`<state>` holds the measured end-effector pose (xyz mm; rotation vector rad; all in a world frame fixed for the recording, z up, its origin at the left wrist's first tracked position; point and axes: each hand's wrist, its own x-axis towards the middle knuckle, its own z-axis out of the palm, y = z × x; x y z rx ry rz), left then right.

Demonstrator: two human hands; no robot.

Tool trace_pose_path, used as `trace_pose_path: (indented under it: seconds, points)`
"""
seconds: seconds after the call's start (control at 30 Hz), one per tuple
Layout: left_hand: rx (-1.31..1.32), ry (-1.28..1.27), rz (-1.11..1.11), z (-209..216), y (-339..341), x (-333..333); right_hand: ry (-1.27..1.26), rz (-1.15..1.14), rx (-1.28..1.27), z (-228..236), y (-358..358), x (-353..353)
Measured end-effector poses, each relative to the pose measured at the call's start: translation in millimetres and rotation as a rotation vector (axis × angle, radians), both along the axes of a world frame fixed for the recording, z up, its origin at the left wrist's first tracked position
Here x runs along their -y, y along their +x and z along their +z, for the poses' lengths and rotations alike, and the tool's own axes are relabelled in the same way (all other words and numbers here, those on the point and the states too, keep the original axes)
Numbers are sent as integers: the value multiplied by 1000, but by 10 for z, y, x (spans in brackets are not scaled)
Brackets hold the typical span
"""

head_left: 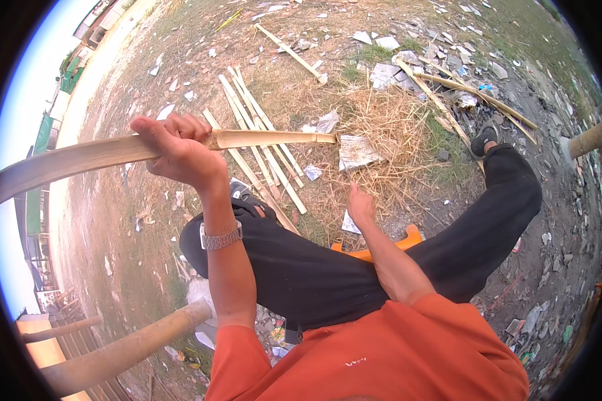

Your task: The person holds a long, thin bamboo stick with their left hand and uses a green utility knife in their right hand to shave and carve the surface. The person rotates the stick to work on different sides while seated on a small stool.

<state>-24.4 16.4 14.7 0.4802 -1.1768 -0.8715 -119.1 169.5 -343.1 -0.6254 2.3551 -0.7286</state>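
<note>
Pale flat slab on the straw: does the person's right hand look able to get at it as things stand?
Probably yes: the right hand appears close to the pale flat slab, with only loose straw visible between. Whether its grip is free is unclear.

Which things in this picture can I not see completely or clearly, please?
Bamboo strip: head view, left end cut off by the fisheye rim.
Right hand: head view, fingertips too small and turned away to tell whether it holds anything.
Orange object: head view, partly hidden by the right forearm and black trousers.
Thick bamboo pole: head view, lower-left end cut off by the rim.
</note>
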Motion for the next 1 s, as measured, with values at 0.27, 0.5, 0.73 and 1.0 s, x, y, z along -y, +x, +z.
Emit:
trace_pose_path:
  seconds: [0.27,0.5,0.73,1.0]
  points:
    - [-35,-10,-57,-27,-88,-69,-566,10,141,1575,75,619]
    - [61,-46,-25,-55,-110,-93,-530,99,140,2111,327,768]
    - [32,-49,-48,-7,-146,-87,-103,-32,67,704,63,483]
    - [78,-79,-39,-49,-138,-91,-552,44,160,1527,145,661]
